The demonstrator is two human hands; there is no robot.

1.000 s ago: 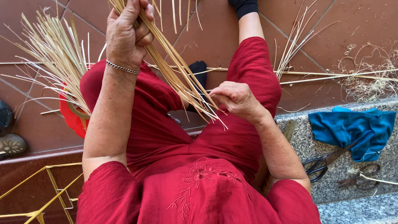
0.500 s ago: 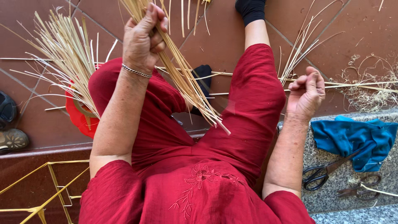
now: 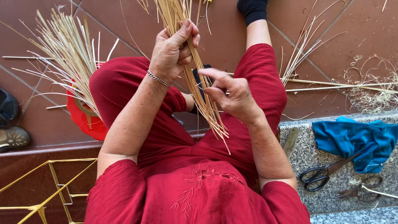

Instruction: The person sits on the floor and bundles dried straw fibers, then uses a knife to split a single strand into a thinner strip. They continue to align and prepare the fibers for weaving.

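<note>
Straw bundle (image 3: 195,79) clamped upright over lap in closed left hand (image 3: 172,52), ends fanning downward for sorting. Right hand (image 3: 230,97) half open, empty, fingertips brushing stalks. Scissors (image 3: 327,172) near, on stone ledge (image 3: 306,155).

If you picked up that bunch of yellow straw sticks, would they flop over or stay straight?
Probably mostly straight: the straw bundle hangs in stiff, even lines below the left hand. It likely weighs little, since that hand grips it alone. Single thin stalks might snap or slip out; the right hand touches them with just its fingers.
</note>
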